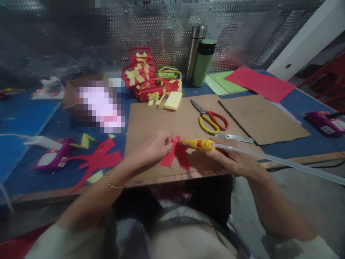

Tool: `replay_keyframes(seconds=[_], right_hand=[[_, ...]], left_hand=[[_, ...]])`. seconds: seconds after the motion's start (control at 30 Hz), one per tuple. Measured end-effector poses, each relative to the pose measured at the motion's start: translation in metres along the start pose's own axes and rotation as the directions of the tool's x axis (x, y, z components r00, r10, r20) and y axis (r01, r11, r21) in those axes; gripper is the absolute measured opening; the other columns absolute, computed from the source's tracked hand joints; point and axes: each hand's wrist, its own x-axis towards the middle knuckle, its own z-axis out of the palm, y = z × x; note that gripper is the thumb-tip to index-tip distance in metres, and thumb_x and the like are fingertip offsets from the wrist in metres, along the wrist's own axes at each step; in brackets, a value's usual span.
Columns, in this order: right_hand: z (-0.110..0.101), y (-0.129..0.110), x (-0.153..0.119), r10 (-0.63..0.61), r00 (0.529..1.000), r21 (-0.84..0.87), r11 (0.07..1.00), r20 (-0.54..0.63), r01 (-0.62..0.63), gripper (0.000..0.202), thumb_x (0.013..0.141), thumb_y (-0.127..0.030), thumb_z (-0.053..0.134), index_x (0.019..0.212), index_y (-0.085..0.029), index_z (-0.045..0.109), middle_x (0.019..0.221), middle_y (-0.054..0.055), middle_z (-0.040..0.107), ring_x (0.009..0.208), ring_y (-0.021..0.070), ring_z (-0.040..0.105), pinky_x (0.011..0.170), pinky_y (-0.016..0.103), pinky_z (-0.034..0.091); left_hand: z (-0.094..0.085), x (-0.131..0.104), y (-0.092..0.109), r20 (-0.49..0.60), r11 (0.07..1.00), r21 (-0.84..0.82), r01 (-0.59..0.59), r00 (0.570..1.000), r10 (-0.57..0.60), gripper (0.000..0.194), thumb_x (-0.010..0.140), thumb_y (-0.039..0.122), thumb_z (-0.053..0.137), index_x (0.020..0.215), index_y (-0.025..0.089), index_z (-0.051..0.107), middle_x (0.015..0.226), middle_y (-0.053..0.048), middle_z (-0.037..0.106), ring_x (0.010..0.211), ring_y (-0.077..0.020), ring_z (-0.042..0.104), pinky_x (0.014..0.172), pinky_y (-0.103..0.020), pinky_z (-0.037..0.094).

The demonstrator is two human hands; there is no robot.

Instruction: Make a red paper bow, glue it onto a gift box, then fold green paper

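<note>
My right hand (231, 158) is closed round a yellow hot glue gun (201, 144), whose nozzle points left. A long translucent glue stick (269, 162) sticks out of the gun's back end. The nozzle is at a red paper cut-out (168, 158) with strips, which lies on a cardboard sheet (151, 118). My left hand (159, 145) has its fingers closed at the upper left of that cut-out, pinching its edge. Whether the nozzle touches the paper I cannot tell.
Scissors (212, 118) and a craft knife (234, 137) lie behind my right hand. Red and yellow paper baskets (145, 79) stand at the back, near a green bottle (204, 64) and a steel flask (194, 50). More red cut strips (102, 158) lie left, beside a purple device (54, 154).
</note>
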Motion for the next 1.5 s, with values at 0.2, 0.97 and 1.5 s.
replay_keyframes(seconds=[0.2,0.97,1.5], right_hand=[[0.002,0.002,0.002,0.014,0.999,-0.062,0.998,-0.029,-0.016,0.044,0.105,-0.052,0.041,0.08,-0.022,0.061,0.079,0.005,0.066,0.071,0.0191,0.06,0.063,0.03,0.044],[-0.005,0.003,0.013,0.037,0.999,-0.048,0.998,-0.002,-0.037,0.039,0.105,-0.05,0.045,0.087,-0.022,0.067,0.083,0.005,0.072,0.076,0.0219,0.068,0.069,0.031,0.049],[-0.005,0.006,0.01,0.023,1.0,-0.063,0.998,0.004,-0.023,0.044,0.105,-0.051,0.043,0.102,-0.02,0.074,0.102,0.009,0.078,0.092,0.0252,0.073,0.076,0.032,0.055]], left_hand=[[0.003,0.001,-0.004,0.001,1.0,-0.009,-0.021,1.0,0.021,0.025,0.083,0.024,0.049,0.06,0.022,0.042,0.064,-0.001,0.054,0.056,-0.0141,0.045,0.055,-0.033,0.024],[0.003,0.0,-0.003,0.006,0.998,-0.041,-0.04,0.999,0.04,0.027,0.085,0.023,0.048,0.06,0.022,0.04,0.062,0.0,0.052,0.057,-0.0145,0.045,0.055,-0.034,0.024],[0.004,0.002,-0.003,0.014,0.999,-0.029,-0.026,1.0,0.027,0.025,0.084,0.02,0.047,0.06,0.022,0.04,0.064,0.0,0.052,0.058,-0.0145,0.043,0.058,-0.034,0.024]])
